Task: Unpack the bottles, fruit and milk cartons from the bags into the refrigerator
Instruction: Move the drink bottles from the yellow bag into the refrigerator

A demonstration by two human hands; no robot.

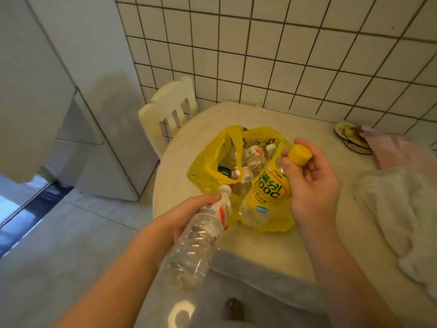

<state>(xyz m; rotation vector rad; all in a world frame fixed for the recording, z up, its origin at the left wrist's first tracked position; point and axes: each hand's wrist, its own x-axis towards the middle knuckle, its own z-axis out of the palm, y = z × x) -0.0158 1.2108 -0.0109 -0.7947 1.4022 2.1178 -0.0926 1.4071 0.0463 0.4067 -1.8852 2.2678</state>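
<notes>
Bottle unloading under way: left hand [189,215] grips clear bottle [196,245], right hand [314,185] grips yellow-capped bottle [267,192] by neck above bag [205,159]; next, carry both leftward to refrigerator [104,162].

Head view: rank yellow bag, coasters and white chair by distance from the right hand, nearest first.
1. yellow bag: on the table, directly left of and below the right hand.
2. coasters: far right of the table, past the hand.
3. white chair: beyond the table's far left edge.
</notes>
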